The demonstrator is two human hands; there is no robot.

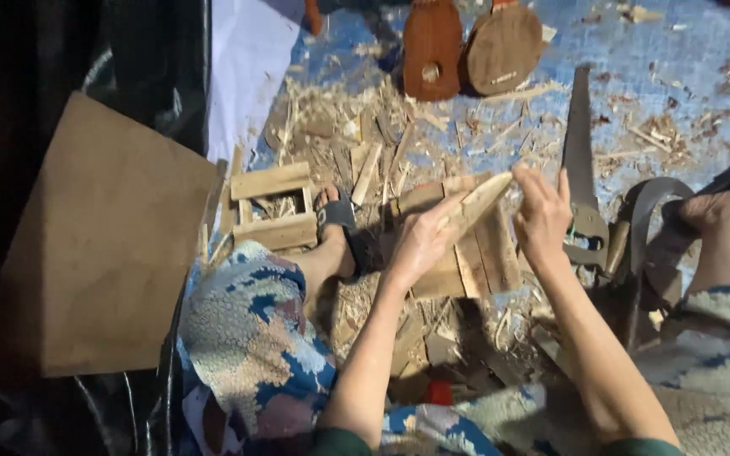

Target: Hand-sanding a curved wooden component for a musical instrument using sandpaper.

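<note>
The left hand (420, 245) has its fingers clamped round a pale wood stick (475, 207) held above the wooden block (466, 253), the right hand (542, 215) apparently pinching its tip, so steadying the stick low against the block seems wise.

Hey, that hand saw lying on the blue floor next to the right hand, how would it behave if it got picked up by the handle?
The hand saw looks long and thin in the blade, so it would probably flex and wobble a little at the tip. Its handle end near the right hand looks bulkier, so the weight likely sits there. Lying flat among wood shavings, it should slide, not roll.
</note>
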